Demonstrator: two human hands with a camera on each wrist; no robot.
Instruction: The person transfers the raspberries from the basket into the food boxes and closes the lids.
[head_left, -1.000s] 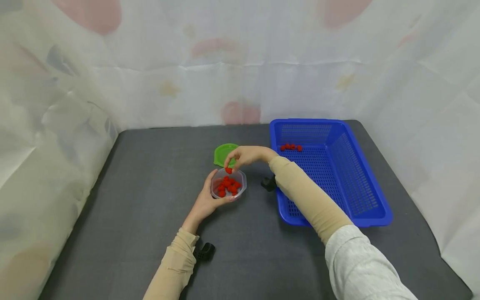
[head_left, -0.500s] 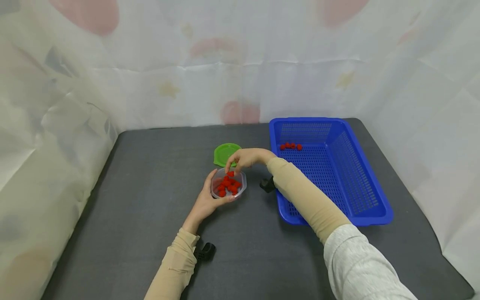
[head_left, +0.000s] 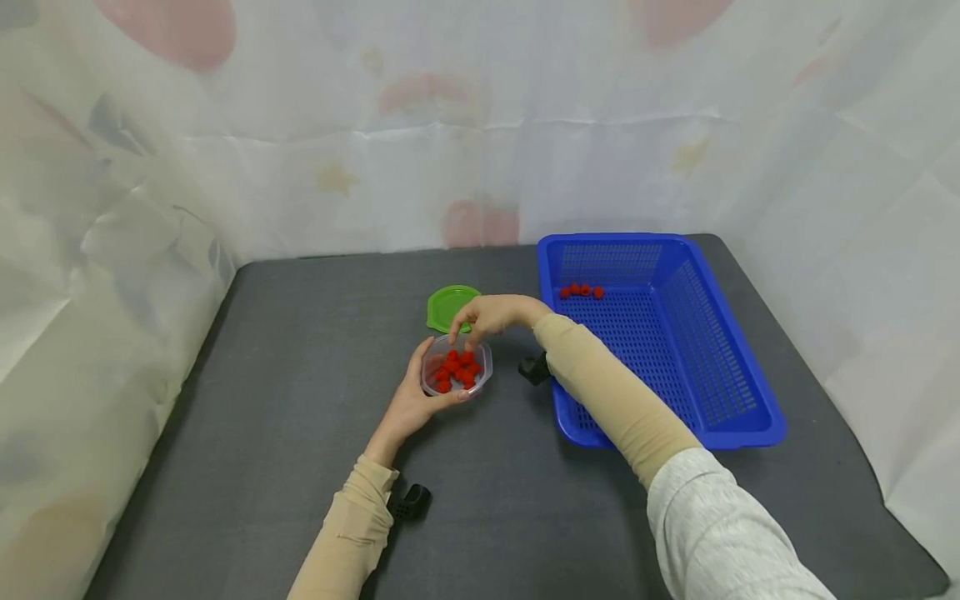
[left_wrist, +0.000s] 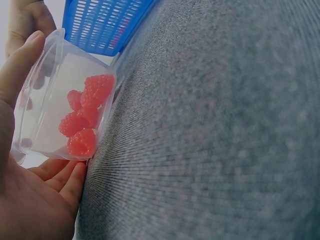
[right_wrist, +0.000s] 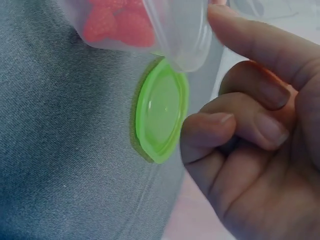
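My left hand (head_left: 423,392) grips a small clear plastic container (head_left: 456,369) resting on the grey table, thumb on its left side and fingers curled under its near edge. Several red raspberries (head_left: 457,368) lie inside; the left wrist view shows them through the container wall (left_wrist: 65,110). My right hand (head_left: 480,321) hovers just above the container's far rim, fingers loosely curled downward and holding nothing visible (right_wrist: 250,140). A green lid (head_left: 450,307) lies flat just behind the container, close beneath that hand (right_wrist: 160,117).
A blue perforated basket (head_left: 720,350) stands to the right, with a few raspberries (head_left: 581,291) at its far left corner. White sheeting encloses the table (head_left: 300,467) on three sides. My right forearm crosses the basket's near left corner.
A second ago my right hand pinched a raspberry above the container. That berry has gone into the container, and the fingers now hover empty over the rim. My left hand has stayed put.
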